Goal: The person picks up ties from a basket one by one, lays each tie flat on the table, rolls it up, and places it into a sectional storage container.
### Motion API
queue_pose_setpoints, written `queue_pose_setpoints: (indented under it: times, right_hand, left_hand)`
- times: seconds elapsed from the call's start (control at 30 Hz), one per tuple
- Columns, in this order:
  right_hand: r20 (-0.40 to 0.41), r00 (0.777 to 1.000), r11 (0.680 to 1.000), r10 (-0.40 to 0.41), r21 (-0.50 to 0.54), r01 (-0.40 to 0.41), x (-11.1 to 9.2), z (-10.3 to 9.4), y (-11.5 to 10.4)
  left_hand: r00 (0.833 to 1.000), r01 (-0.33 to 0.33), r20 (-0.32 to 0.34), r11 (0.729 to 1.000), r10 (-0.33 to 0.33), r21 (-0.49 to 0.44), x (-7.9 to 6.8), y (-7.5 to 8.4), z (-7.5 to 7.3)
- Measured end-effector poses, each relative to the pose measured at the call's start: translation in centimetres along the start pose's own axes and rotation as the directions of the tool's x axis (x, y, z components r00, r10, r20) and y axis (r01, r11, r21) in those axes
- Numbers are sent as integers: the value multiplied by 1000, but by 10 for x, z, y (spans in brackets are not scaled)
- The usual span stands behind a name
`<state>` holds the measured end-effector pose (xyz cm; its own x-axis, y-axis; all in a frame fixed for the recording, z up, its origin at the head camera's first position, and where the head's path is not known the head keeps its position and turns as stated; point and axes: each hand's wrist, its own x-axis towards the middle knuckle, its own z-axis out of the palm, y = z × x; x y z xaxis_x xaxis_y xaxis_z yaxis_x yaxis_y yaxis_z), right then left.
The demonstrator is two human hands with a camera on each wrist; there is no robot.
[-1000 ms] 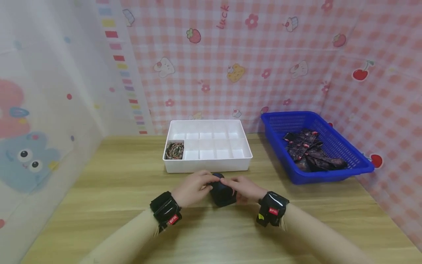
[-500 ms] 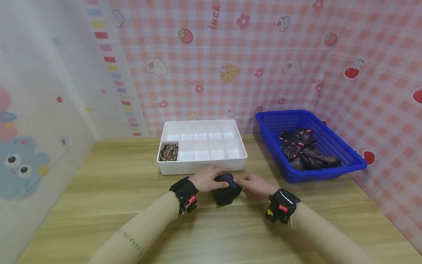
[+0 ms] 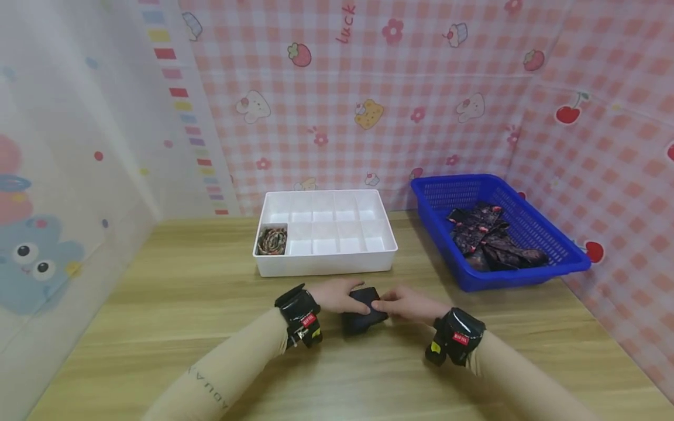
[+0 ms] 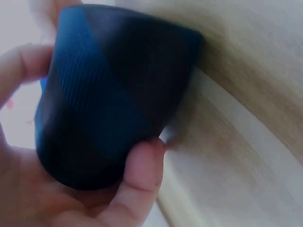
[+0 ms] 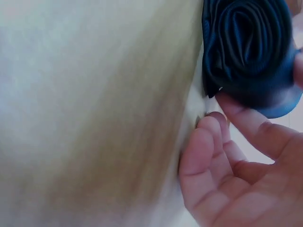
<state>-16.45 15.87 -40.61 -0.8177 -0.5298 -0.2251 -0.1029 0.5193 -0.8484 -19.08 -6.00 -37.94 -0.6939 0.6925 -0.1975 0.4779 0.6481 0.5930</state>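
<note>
Cloth roll (image 3: 362, 323) has just turned, my left hand (image 3: 337, 294) and right hand (image 3: 412, 305) both gripping it; rolling, I'd say, looks nearly done.

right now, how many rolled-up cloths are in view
2: a dark roll between the left fingers and right fingers, and a patterned roll in the near left corner of the white box. More may be hidden in the dark pile in the blue basket.

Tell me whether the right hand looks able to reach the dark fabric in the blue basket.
Probably yes: the dark fabric lies uncovered in the open-topped blue basket, though the right hand holds the black roll.
</note>
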Motion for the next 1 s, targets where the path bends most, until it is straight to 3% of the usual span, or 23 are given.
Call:
queue_pose_setpoints:
  times: [0.13,0.3,0.53,0.67,0.87,1.0]
  right_hand:
    - [9,998,998,-56,-32,56,-5,10,0]
    - [-32,991,983,-132,-131,127,-9,27,-3]
    - [-65,986,968,-152,-213,135,-1,39,-15]
    - [-111,983,967,-144,-224,117,6,48,-23]
    - [-221,959,963,-178,-238,124,15,65,-33]
    - [-208,956,970,-204,-175,169,25,68,-37]
  left_hand:
    - [999,45,13,998,-46,46,-5,8,4]
    - [998,36,35,982,-43,183,-18,25,13]
    - [998,15,-55,882,12,471,-36,39,16]
    - [998,39,-70,883,-8,468,-41,35,11]
    - [995,69,-97,892,-28,446,-43,21,2]
    - [986,153,-124,874,-108,461,-47,8,-4]
